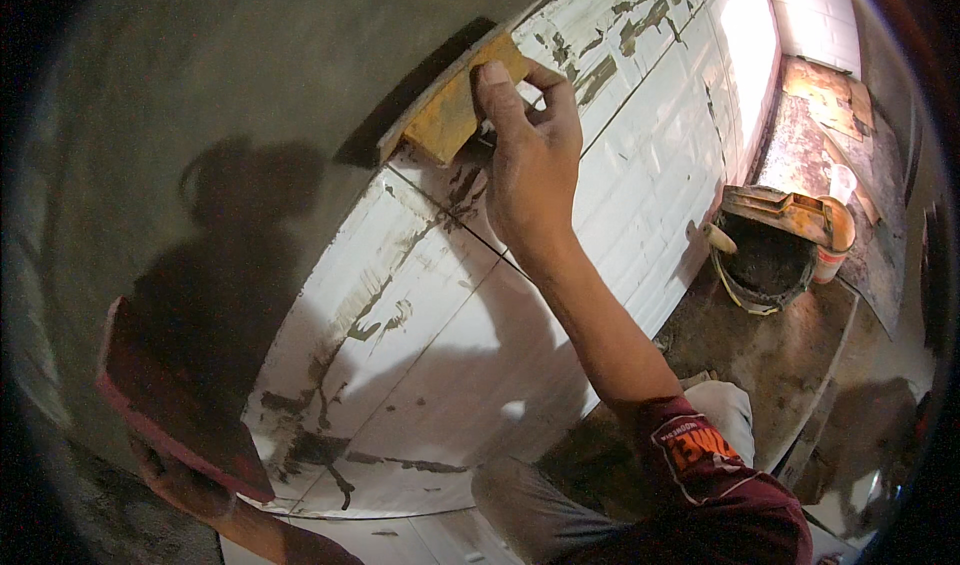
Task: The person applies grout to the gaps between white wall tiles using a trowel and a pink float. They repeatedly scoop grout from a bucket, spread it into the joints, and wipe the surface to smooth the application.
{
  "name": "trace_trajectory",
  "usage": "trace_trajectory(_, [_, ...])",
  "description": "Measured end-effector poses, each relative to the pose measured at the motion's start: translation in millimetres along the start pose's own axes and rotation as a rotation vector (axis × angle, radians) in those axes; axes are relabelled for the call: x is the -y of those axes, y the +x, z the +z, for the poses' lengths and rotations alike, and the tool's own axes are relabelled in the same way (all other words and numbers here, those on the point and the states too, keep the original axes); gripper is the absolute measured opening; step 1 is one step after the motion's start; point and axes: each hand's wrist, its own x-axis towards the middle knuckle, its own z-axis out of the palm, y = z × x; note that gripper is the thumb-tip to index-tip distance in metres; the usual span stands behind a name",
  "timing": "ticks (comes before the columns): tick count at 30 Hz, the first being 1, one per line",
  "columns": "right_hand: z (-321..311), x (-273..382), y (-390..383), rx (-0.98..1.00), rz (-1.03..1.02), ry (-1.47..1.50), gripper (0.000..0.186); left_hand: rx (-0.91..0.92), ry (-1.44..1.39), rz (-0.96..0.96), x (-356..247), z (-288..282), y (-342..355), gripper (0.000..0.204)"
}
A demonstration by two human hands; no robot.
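Observation:
My right hand (540, 165) is closed on a worn yellow plastering float (445, 125), thumb pressed on its near side. The float's long edge lies along the line where grey plaster (270, 55) meets the white wall tiles (600, 195). At the lower left, my left hand (185, 485) holds a dark red flat board (180, 410) from beneath and behind; most of its fingers are hidden. The board is tilted, close to the plaster and the tile edge. Grey smears mark the tiles near both hands.
A bucket (765, 260) of dark mortar stands on the floor at the right, with a yellow tool (775, 205) across its rim. Beside it is a pale container (835, 235). Flat sheets (840, 115) lie farther along the wall. My knee (535, 505) is close to the tiles.

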Motion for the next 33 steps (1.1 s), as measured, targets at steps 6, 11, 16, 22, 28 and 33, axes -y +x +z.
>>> trace_trajectory(6, [-7, -2, 7, 0.066, 0.05, -0.065, 0.036, 0.082, -0.174, 0.109, -6, -7, -8, 0.054])
trace_trajectory(11, [9, -4, -25, 0.075, 0.037, -0.148, 0.031, 0.033, 0.143, 0.351, -29, 4, -6, 0.055])
trace_trajectory(16, [22, -17, -67, 0.09, 0.203, -0.054, 0.033, 0.075, 0.436, 0.668, -41, 23, 13, 0.055])
trace_trajectory(22, [23, -17, -90, -0.01, 0.171, 0.074, 0.038, 0.12, 0.596, 0.853, -48, 39, 24, 0.056])
trace_trajectory(28, [0, -8, -17, -0.069, 0.071, 0.155, 0.038, 0.122, 0.457, 0.854, -42, 29, 20, 0.053])
trace_trajectory(33, [-14, -10, 4, 0.031, 0.025, 0.055, 0.04, 0.091, 0.355, 0.819, -34, 32, 15, 0.052])
